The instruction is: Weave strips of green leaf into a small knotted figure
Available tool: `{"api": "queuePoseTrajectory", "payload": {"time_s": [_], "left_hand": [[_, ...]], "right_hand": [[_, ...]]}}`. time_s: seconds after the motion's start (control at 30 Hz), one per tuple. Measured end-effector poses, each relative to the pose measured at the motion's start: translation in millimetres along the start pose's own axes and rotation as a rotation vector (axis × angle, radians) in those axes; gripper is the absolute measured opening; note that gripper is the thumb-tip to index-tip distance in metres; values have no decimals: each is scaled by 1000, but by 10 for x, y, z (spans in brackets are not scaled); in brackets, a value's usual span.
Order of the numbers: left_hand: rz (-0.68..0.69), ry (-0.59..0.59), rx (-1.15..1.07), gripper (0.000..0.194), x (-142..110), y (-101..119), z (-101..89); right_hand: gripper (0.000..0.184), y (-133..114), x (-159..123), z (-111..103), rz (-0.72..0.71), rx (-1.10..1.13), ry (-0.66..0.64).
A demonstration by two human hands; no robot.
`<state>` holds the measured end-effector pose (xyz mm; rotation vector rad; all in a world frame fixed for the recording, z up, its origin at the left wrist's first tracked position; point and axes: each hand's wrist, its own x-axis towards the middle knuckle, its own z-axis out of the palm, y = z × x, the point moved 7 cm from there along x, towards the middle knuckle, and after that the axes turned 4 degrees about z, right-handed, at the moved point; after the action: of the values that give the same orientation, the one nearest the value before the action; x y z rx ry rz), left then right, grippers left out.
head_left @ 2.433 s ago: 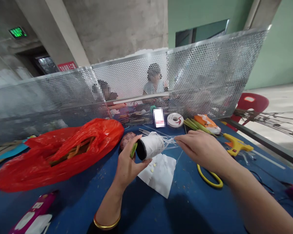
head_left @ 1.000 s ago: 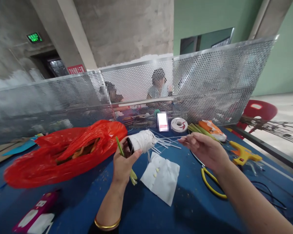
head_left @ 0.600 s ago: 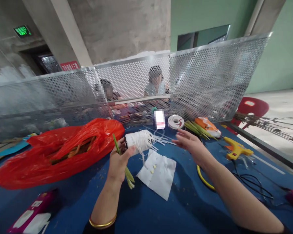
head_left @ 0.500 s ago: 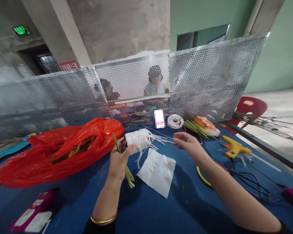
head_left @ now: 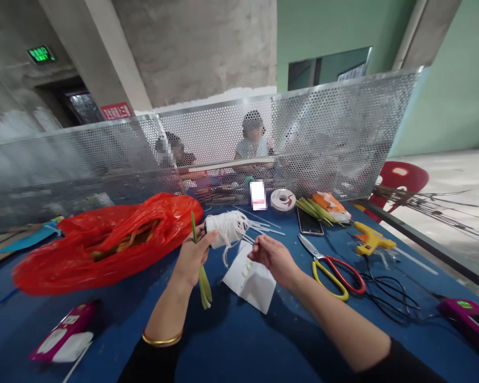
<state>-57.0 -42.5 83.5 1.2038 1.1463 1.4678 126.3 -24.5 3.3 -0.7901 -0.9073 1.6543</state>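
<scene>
Two hands meet over the middle of the blue worktop (head_left: pixel 239 346): the left hand (head_left: pixel 191 258) has its fingers clamped around a spool of white string (head_left: pixel 225 229) and a green strip (head_left: pixel 199 266), while the right hand (head_left: pixel 273 258) pinches its fingers together on a loose strand just beside the spool. White paper (head_left: pixel 249 279) lies beneath them. A red plastic bag (head_left: pixel 104 242) fills the left side, scissors (head_left: pixel 329 263) and a yellow glue gun (head_left: pixel 369 242) lie toward the right edge, and a perforated metal screen (head_left: pixel 343 138) lines the far edge below concrete walls.
</scene>
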Motion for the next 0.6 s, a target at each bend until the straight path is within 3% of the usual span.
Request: {"api": "queuePoseTrajectory", "payload": {"time_s": [0.1, 0.17, 0.33, 0.47, 0.6], "left_hand": [[-4, -59, -33, 38, 1, -13, 46], [-12, -101, -40, 38, -15, -30, 124], [-14, -111, 2, 36, -13, -35, 133], [-16, -50, 81, 39, 91, -59, -101], [-137, -45, 178, 45, 202, -243, -255]], "right_hand": [[43, -36, -5, -33, -18, -11, 62], [52, -1, 33, 53, -22, -2, 69], [35, 102, 52, 262, 42, 62, -35], [34, -37, -139, 7, 111, 143, -51], [26, -304, -336, -342, 163, 408, -35]]}}
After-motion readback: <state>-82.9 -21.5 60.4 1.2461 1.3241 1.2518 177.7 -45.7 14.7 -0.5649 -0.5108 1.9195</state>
